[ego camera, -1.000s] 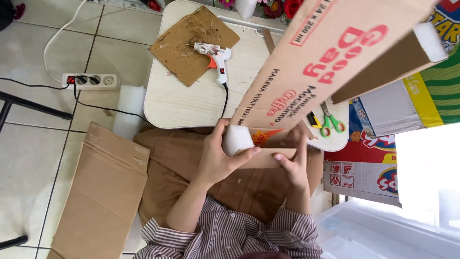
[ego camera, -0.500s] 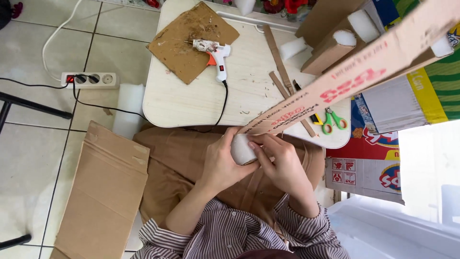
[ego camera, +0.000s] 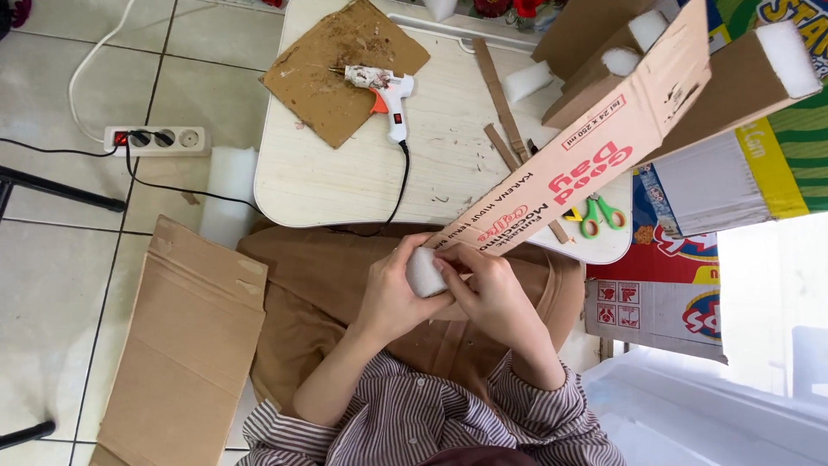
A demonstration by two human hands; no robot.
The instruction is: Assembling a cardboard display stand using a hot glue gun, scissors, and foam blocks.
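A white foam block (ego camera: 424, 273) is gripped between the left hand (ego camera: 392, 293) and the right hand (ego camera: 492, 289) over the lap, just below the table (ego camera: 345, 185) edge. Its end is pressed against a long cardboard piece (ego camera: 595, 160) slanting up to the right. A glue gun (ego camera: 384, 91) and green scissors (ego camera: 595, 216) are seen on the table.

Matt brown printed cardboard piece (ego camera: 573, 185); white foam block (ego camera: 424, 273), soft-looking, porous. Glue gun (ego camera: 386, 91) white plastic, smeared. Rough scrap cardboard mat (ego camera: 345, 65) at 11 o'clock. Table (ego camera: 345, 185) smooth pale laminate.
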